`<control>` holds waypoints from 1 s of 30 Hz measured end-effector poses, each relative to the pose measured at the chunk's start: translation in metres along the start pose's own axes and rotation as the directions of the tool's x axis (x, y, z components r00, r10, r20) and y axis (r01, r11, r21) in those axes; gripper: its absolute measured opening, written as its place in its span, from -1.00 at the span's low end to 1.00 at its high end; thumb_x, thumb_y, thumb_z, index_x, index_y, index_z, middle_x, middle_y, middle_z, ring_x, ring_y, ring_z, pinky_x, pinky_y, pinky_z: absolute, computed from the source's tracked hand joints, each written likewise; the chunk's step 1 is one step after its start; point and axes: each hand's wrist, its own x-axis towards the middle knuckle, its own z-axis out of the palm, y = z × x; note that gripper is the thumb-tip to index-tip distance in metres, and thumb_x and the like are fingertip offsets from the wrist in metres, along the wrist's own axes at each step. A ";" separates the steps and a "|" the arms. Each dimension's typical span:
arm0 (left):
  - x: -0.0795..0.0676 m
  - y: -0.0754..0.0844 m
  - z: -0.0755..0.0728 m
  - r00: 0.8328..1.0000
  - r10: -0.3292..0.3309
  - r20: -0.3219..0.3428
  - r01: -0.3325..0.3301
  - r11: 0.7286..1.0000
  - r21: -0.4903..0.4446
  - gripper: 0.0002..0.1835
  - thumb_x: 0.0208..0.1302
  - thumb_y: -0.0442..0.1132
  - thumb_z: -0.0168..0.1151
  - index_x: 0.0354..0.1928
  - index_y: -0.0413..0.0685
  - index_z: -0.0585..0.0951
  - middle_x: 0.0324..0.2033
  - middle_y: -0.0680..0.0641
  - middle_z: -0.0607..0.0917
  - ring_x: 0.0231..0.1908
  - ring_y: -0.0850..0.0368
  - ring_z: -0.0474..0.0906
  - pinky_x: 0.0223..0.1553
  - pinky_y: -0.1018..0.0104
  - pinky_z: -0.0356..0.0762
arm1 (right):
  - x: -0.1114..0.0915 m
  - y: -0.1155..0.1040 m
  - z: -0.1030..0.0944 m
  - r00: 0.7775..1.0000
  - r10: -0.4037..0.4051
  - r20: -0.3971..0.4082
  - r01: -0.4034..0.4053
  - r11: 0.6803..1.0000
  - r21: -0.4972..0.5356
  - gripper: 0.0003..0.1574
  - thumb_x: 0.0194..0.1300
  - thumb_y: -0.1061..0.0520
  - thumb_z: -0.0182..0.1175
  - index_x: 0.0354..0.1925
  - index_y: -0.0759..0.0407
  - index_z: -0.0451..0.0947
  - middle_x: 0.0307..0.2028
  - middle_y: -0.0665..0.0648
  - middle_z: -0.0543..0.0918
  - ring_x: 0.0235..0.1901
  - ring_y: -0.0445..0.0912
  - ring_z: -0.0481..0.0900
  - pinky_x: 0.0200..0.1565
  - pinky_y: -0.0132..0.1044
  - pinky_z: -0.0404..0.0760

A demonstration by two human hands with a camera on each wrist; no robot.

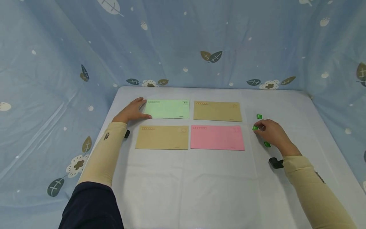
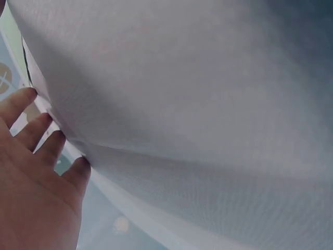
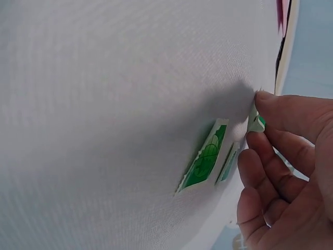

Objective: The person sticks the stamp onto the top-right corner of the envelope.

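Note:
My left hand (image 1: 131,111) lies at the left end of a pale green envelope (image 1: 167,109), thumb along its lower left corner and fingers by the upper one. In the left wrist view, the fingers of the left hand (image 2: 41,172) are spread, fingertips at the white cloth. At the right, my right hand (image 1: 273,135) pinches a small green stamp (image 1: 255,128) between thumb and index finger. The right wrist view shows that pinched stamp (image 3: 256,124) tilted, partly hidden by the fingers. Two more green stamps lie near this hand, one beyond it (image 1: 259,116), the other stamp (image 1: 267,144) nearer me.
Beside the green envelope lies a tan envelope (image 1: 218,111). In the nearer row are another tan envelope (image 1: 161,137) and a pink envelope (image 1: 217,137). All rest on a white-covered table (image 1: 183,190), with a blue patterned curtain (image 1: 183,38) behind and at the sides.

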 end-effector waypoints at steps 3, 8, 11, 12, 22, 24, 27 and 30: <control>0.000 0.002 -0.001 1.000 -0.008 0.002 0.008 1.000 -0.007 0.25 0.06 0.28 0.52 0.61 -0.14 0.06 0.60 -0.24 -0.09 0.57 -0.23 -0.21 0.53 -0.18 -0.11 | 0.000 0.001 0.000 1.000 -0.010 -0.012 0.010 1.000 -0.003 -0.59 0.36 0.14 0.33 0.05 0.42 0.61 -0.14 0.37 0.62 -0.12 0.20 0.56 -0.11 0.13 0.60; -0.001 0.004 -0.002 1.000 -0.017 0.006 0.017 1.000 -0.008 0.25 0.06 0.28 0.52 0.62 -0.09 0.05 0.61 -0.23 -0.10 0.58 -0.23 -0.23 0.52 -0.20 -0.13 | 0.000 0.001 0.000 0.999 -0.020 -0.036 0.020 1.000 -0.012 -0.60 0.37 0.12 0.33 0.03 0.41 0.62 -0.17 0.35 0.63 -0.15 0.18 0.57 -0.13 0.12 0.60; -0.003 0.005 -0.002 1.000 -0.016 0.007 0.016 1.000 -0.010 0.24 0.06 0.28 0.52 0.63 -0.05 0.05 0.61 -0.22 -0.11 0.58 -0.23 -0.24 0.52 -0.21 -0.14 | -0.002 -0.001 -0.001 0.999 -0.007 -0.049 0.006 1.000 -0.014 -0.59 0.37 0.11 0.33 0.05 0.39 0.62 -0.17 0.34 0.63 -0.16 0.17 0.57 -0.14 0.09 0.61; -0.003 0.005 -0.002 1.000 -0.015 0.008 0.015 1.000 -0.009 0.23 0.07 0.28 0.52 0.63 -0.04 0.06 0.61 -0.22 -0.12 0.58 -0.23 -0.25 0.52 -0.22 -0.15 | -0.002 -0.001 -0.001 0.998 -0.002 -0.055 0.001 1.000 -0.012 -0.59 0.38 0.11 0.33 0.05 0.38 0.62 -0.17 0.34 0.64 -0.16 0.17 0.57 -0.16 0.08 0.62; -0.002 0.002 -0.001 1.000 0.003 0.019 -0.003 1.000 0.008 0.17 0.14 0.25 0.47 0.63 -0.04 0.06 0.61 -0.23 -0.15 0.58 -0.25 -0.28 0.52 -0.22 -0.18 | -0.003 -0.002 -0.001 0.995 0.039 -0.096 -0.037 0.999 0.018 -0.57 0.44 0.12 0.23 0.18 0.30 0.55 -0.13 0.37 0.67 -0.28 0.11 0.61 -0.39 -0.18 0.60; -0.002 0.002 0.000 1.000 0.002 0.019 -0.002 1.000 0.009 0.17 0.15 0.25 0.47 0.63 -0.04 0.05 0.61 -0.23 -0.15 0.57 -0.26 -0.28 0.52 -0.22 -0.19 | -0.003 -0.002 -0.001 0.994 0.036 -0.101 -0.034 0.999 0.018 -0.59 0.45 0.15 0.22 0.18 0.31 0.55 -0.14 0.37 0.67 -0.27 0.12 0.60 -0.38 -0.18 0.59; -0.001 0.000 0.001 1.000 0.002 0.014 -0.003 1.000 0.009 0.16 0.15 0.24 0.48 0.63 -0.04 0.06 0.61 -0.23 -0.15 0.58 -0.25 -0.28 0.52 -0.22 -0.18 | -0.003 -0.001 0.000 0.993 0.034 -0.114 -0.031 0.999 0.023 -0.58 0.45 0.16 0.21 0.18 0.35 0.55 -0.14 0.37 0.65 -0.24 0.13 0.59 -0.36 -0.15 0.59; 0.000 0.000 0.002 1.000 0.003 0.015 -0.003 1.000 0.010 0.16 0.15 0.23 0.48 0.63 -0.04 0.06 0.61 -0.23 -0.15 0.57 -0.26 -0.28 0.52 -0.23 -0.18 | 0.000 0.000 0.001 0.992 0.032 -0.126 -0.029 0.999 0.028 -0.56 0.44 0.13 0.22 0.17 0.38 0.55 -0.15 0.36 0.64 -0.21 0.15 0.58 -0.32 -0.08 0.61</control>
